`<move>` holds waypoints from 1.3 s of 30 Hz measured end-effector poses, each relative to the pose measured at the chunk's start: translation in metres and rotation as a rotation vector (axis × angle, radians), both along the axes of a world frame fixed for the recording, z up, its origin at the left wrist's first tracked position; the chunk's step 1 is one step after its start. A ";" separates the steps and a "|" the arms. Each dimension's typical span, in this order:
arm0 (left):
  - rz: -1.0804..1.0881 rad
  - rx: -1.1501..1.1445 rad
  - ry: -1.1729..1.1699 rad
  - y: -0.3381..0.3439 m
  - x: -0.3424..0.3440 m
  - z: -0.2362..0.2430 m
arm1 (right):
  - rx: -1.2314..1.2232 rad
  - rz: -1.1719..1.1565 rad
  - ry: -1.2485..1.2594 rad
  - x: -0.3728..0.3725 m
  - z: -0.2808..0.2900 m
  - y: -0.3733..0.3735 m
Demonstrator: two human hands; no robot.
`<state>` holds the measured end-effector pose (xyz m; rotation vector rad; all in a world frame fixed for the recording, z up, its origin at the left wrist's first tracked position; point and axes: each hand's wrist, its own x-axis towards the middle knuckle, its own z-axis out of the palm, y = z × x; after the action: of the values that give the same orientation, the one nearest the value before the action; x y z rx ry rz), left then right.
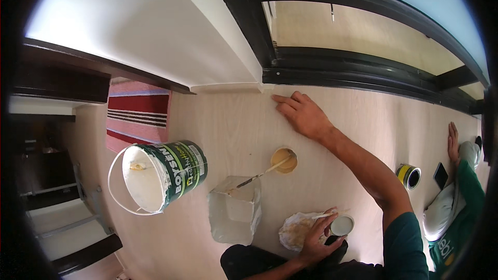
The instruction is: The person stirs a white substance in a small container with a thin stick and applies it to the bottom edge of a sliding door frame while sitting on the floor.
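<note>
My right hand [303, 116] reaches forward over the floor, its index finger stretched toward the corner where the white wall base meets the black frame. I see nothing held in it, and its fingers are apart. Low in the view, my left hand [319, 238] grips a small round cup [342, 225] of pale grey-white stuff. A thin light stick [326, 215] lies across the fingers of that hand. Beside it on the floor is a crumpled whitish wrapper [294, 228]. Farther forward stands a small tub of tan paint [285, 161], with a paintbrush [258, 176] resting across its rim.
A large green-and-white paint pail [179, 171] is at left, near a striped rug [137, 114]. A translucent square container [235, 218] stands beside it. To the right are a small open can [409, 176], a phone [441, 175] and another person [456, 202] sitting on the floor.
</note>
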<state>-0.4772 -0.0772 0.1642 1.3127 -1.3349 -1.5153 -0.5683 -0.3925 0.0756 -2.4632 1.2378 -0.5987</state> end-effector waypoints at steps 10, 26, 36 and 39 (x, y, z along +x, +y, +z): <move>-0.027 -0.100 -0.024 -0.005 0.003 0.012 | 0.598 -0.388 -0.493 -0.076 0.052 0.090; 0.116 -0.127 0.294 -0.109 -0.017 0.074 | 1.114 -0.106 -1.870 -0.074 0.076 0.182; -0.070 -0.072 0.099 -0.083 0.019 0.029 | 0.780 -0.111 -1.481 -0.068 0.077 -0.005; -0.125 -0.048 0.108 -0.084 0.019 0.026 | 0.745 -0.162 -1.172 -0.055 0.068 -0.040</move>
<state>-0.4586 -0.1613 0.1901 1.1193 -1.3968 -1.6049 -0.6232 -0.4327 0.1437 -1.0498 0.8720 -1.1166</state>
